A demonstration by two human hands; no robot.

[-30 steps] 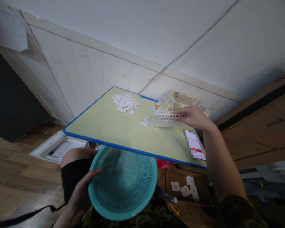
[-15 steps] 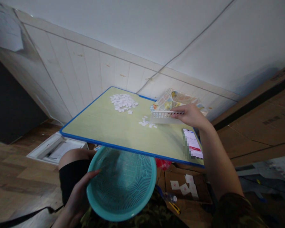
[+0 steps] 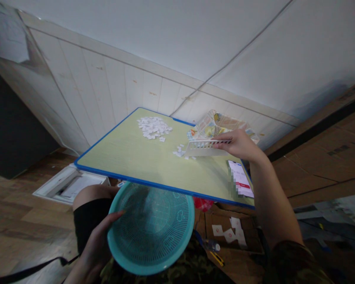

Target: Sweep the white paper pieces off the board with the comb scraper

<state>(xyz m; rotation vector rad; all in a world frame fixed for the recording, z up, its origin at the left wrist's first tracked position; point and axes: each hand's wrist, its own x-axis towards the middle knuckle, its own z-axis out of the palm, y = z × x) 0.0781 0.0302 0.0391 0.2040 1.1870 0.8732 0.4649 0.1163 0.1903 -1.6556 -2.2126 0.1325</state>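
Note:
My left hand [image 3: 105,228] grips the rim of a round turquoise plastic colander [image 3: 154,232], thumb over the edge, at the front of the table by my lap. With my right hand [image 3: 235,145] I pinch the top edge of a white slotted plastic basket [image 3: 202,149], held tilted over the table's right part. Only one side of that basket shows. At its left end lies a small scatter of white paper pieces [image 3: 180,150], some partly covered by it. A larger heap of white paper pieces [image 3: 154,128] sits farther left on the table.
The pale green table [image 3: 121,157] has a blue edge and stands against the wall. A patterned lined container [image 3: 215,122] is at its back right, a phone [image 3: 241,179] at its front right. Below are a cardboard box [image 3: 251,240] with white cards and a white frame-like box [image 3: 68,185].
The white basket has shifted slightly left and now covers more of the small paper scatter. My left hand and the colander have barely moved.

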